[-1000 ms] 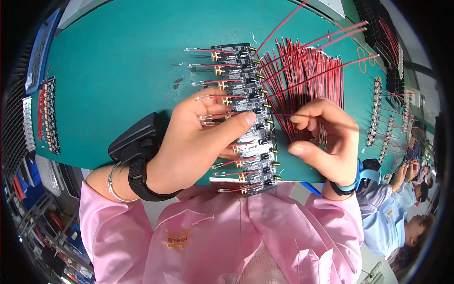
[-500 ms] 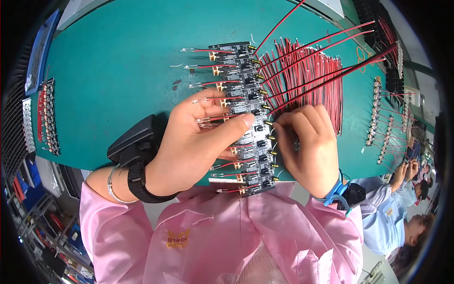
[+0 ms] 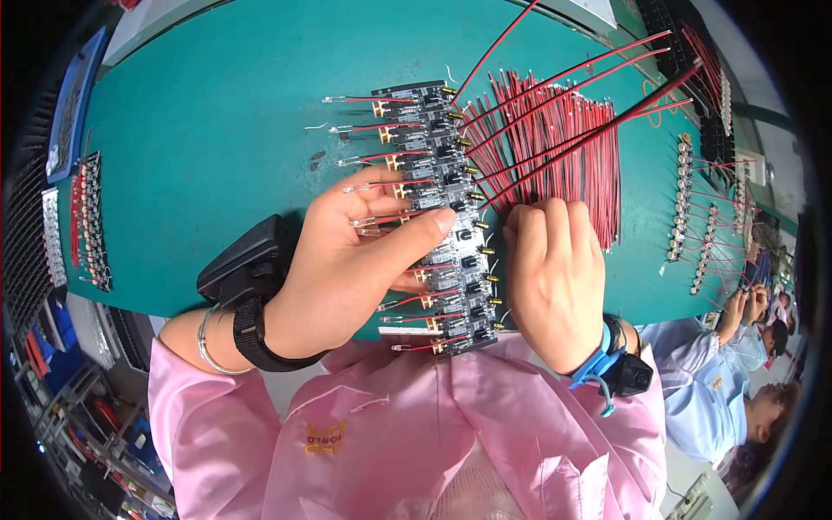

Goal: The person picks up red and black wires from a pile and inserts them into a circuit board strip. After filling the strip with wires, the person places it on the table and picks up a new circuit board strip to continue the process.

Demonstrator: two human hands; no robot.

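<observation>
My left hand (image 3: 347, 264) grips a long strip of joined circuit boards (image 3: 464, 236), thumb on top and fingers beneath. Clear small LEDs on short red and black leads stick out along the strip's left edge, and small yellow-tipped parts line its right edge. Several long red and black wires (image 3: 568, 52) run from its far part toward the upper right. Over the near end of a thick bundle of red and black wires (image 3: 576, 156), my right hand (image 3: 559, 282) has its fingers curled down together. Its fingertips are hidden, so what they hold cannot be made out.
Finished-looking strips with wires lie on the green table (image 3: 217, 130) at the right (image 3: 681, 204) and left (image 3: 91, 221). A blue-framed tray (image 3: 76, 100) stands at the far left edge. A person in light blue (image 3: 702, 394) works beyond the right side.
My right hand has turned knuckles-up and curled over the wire bundle's near end. The board strip has shifted slightly left in my left hand, its long wires moving along.
</observation>
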